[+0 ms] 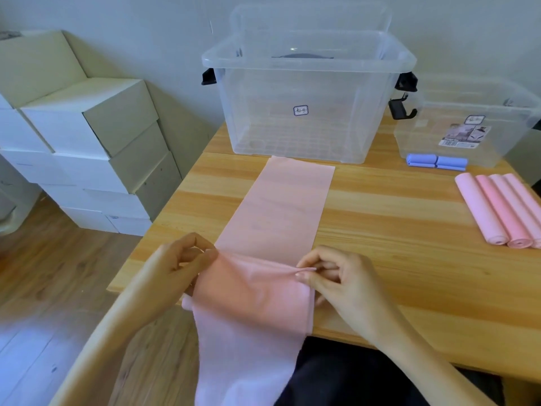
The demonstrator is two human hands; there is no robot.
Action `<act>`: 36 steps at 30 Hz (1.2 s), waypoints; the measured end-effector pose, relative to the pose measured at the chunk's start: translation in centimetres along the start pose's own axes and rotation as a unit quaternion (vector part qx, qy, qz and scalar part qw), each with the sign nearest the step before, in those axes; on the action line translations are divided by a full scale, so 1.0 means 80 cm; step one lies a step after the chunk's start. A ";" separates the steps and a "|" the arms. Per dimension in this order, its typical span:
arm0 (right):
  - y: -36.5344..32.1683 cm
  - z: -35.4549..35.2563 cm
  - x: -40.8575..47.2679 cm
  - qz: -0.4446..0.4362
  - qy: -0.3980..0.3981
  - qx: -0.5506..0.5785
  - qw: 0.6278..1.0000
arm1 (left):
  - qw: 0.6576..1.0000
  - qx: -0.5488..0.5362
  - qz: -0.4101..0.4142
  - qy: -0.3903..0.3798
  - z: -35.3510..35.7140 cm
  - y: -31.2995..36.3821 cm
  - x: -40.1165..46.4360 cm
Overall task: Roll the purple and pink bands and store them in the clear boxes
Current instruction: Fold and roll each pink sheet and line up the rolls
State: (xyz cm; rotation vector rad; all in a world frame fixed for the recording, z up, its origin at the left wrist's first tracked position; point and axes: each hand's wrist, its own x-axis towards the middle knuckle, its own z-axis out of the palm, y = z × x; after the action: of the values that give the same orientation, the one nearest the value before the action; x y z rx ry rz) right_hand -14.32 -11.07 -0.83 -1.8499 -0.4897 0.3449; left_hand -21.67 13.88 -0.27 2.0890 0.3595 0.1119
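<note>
A long pink band (278, 206) lies flat down the middle of the wooden table (395, 230), its near end hanging over the front edge. My left hand (178, 265) pinches the band's left edge and my right hand (336, 276) pinches its right edge, raising a crease across it. Several rolled pink bands (497, 209) lie side by side at the right. Two rolled purple bands (436, 162) sit behind them. A large clear box (307, 92) stands open at the back, and a smaller clear box (468, 124) stands to its right.
White cardboard boxes (87, 148) are stacked on the floor to the left of the table. Black latches hang on the large box's sides. The table's left edge runs diagonally near my left hand.
</note>
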 end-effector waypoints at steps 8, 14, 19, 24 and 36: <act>0.011 0.019 0.008 -0.049 0.017 -0.165 0.985 | 0.992 0.111 -0.001 0.064 0.006 -0.020 0.005; 0.013 0.025 0.005 -0.036 0.043 -0.211 0.976 | 0.985 0.149 0.003 0.083 0.003 -0.020 0.004; 0.011 0.026 0.008 -0.008 0.043 -0.203 0.978 | 0.994 0.076 -0.017 0.077 0.001 -0.014 0.007; 0.003 0.020 0.012 0.036 0.040 -0.042 0.998 | 0.989 -0.081 -0.057 0.107 0.001 -0.007 0.006; -0.026 -0.002 0.006 0.033 0.096 0.139 0.985 | 0.976 -0.155 0.049 0.147 -0.017 0.049 -0.010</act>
State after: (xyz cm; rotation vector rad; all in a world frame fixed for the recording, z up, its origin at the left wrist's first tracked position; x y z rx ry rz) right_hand -14.15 -10.36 1.16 -1.6089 -0.2354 0.2611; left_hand -21.91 12.85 3.85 1.7799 0.3885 0.5076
